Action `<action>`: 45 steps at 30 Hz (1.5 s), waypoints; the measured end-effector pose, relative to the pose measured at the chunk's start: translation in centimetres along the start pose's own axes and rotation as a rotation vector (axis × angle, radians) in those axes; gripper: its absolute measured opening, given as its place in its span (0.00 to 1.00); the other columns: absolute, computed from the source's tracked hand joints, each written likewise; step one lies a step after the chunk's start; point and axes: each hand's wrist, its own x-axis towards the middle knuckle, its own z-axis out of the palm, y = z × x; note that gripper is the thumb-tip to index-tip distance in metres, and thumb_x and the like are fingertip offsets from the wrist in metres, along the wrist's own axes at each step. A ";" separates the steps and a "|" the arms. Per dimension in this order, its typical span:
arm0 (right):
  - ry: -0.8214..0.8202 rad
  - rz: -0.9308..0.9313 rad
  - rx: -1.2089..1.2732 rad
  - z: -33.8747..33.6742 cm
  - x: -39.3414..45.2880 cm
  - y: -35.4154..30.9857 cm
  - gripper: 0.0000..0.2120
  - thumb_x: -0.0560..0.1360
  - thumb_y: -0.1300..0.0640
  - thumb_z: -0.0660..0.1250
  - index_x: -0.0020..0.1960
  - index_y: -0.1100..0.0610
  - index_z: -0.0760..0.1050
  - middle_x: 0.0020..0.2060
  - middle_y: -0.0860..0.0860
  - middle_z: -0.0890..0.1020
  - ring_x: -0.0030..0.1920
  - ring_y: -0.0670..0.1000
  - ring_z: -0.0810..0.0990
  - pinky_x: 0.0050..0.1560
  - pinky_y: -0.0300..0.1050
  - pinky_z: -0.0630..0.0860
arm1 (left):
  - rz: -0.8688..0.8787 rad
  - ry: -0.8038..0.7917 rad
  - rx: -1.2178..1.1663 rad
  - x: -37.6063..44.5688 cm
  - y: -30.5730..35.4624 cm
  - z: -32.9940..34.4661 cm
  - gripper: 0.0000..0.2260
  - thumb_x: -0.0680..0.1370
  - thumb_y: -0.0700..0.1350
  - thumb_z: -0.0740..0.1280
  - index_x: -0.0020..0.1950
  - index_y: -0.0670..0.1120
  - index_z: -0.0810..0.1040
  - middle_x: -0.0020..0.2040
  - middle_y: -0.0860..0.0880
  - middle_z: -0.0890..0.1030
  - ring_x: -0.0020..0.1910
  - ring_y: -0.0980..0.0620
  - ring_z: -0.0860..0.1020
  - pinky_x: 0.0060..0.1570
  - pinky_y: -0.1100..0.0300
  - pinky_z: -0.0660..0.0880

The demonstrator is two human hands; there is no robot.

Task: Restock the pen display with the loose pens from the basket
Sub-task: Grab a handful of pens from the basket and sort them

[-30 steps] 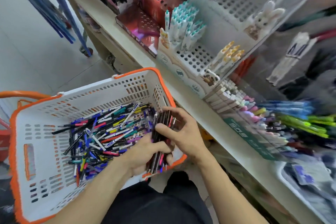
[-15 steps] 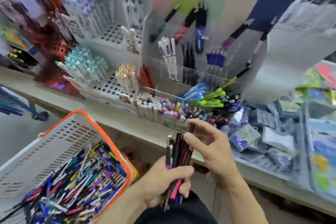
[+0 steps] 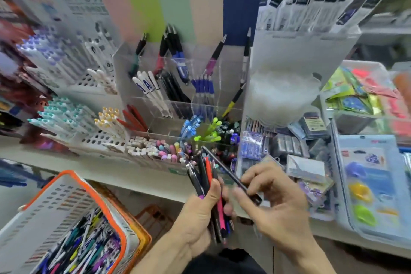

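Gripping a bundle of pens (image 3: 208,181) upright, the left hand (image 3: 200,213) has its thumb laid across the front of the barrels and its fingers wrapped behind them, just before the shelf edge. Beside it, the right hand (image 3: 273,202) pinches 1 dark pen (image 3: 229,172) between thumb and fingertips, slanted up-left with its tip over the clear pen display (image 3: 178,87). Low at left, the orange-rimmed basket (image 3: 97,193) holds many loose pens.

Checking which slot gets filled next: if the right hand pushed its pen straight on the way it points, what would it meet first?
Likely the crowded front pen compartment of the clear display; the black pen in the right hand aims there, though depth is unclear.
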 end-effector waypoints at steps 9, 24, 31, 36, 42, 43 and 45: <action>-0.045 -0.151 -0.237 -1.6 -2.5 2.0 0.10 0.71 0.54 0.78 0.37 0.57 0.79 0.42 0.45 0.82 0.50 0.55 0.80 0.54 0.49 0.76 | -0.023 0.029 0.018 1.7 -1.8 2.5 0.23 0.56 0.39 0.79 0.49 0.38 0.79 0.34 0.44 0.77 0.29 0.50 0.76 0.30 0.58 0.77; -0.295 0.519 0.180 -7.1 2.2 3.4 0.09 0.77 0.52 0.71 0.54 0.54 0.84 0.47 0.53 0.86 0.48 0.50 0.83 0.55 0.45 0.80 | -0.128 -0.340 0.260 1.5 -3.4 4.3 0.11 0.67 0.36 0.72 0.47 0.38 0.77 0.30 0.43 0.67 0.22 0.49 0.68 0.30 0.55 0.73; -0.128 0.572 0.155 -8.2 2.7 3.9 0.02 0.76 0.63 0.74 0.47 0.58 0.86 0.39 0.59 0.86 0.33 0.48 0.81 0.36 0.39 0.76 | -0.145 -0.421 0.344 2.9 -3.7 4.8 0.16 0.69 0.36 0.71 0.55 0.35 0.75 0.36 0.38 0.72 0.26 0.46 0.74 0.35 0.52 0.76; -0.188 0.604 0.083 -8.4 3.8 3.7 0.05 0.75 0.55 0.74 0.45 0.56 0.82 0.37 0.58 0.83 0.38 0.57 0.78 0.43 0.59 0.75 | -0.134 -0.415 0.349 3.3 -3.7 4.8 0.17 0.70 0.38 0.74 0.56 0.34 0.75 0.35 0.38 0.73 0.26 0.46 0.73 0.35 0.52 0.76; -0.354 0.739 0.230 -8.6 4.5 4.1 0.15 0.76 0.54 0.71 0.50 0.67 0.74 0.36 0.59 0.81 0.34 0.63 0.76 0.34 0.57 0.71 | -0.155 -0.445 0.330 4.0 -3.6 4.0 0.17 0.72 0.40 0.75 0.57 0.36 0.76 0.37 0.39 0.75 0.27 0.46 0.75 0.36 0.53 0.77; -0.380 0.747 0.246 -8.7 4.6 4.1 0.12 0.76 0.56 0.71 0.50 0.65 0.75 0.36 0.59 0.81 0.35 0.62 0.76 0.33 0.54 0.73 | -0.163 -0.452 0.327 4.0 -3.6 3.8 0.16 0.72 0.39 0.75 0.57 0.36 0.76 0.37 0.39 0.75 0.28 0.46 0.75 0.36 0.52 0.76; -0.405 0.745 0.250 -8.7 5.0 4.1 0.09 0.73 0.62 0.72 0.51 0.63 0.77 0.39 0.59 0.81 0.38 0.60 0.77 0.35 0.50 0.77 | -0.168 -0.473 0.322 4.1 -3.6 3.6 0.16 0.72 0.39 0.75 0.57 0.37 0.76 0.37 0.39 0.74 0.28 0.46 0.74 0.37 0.52 0.76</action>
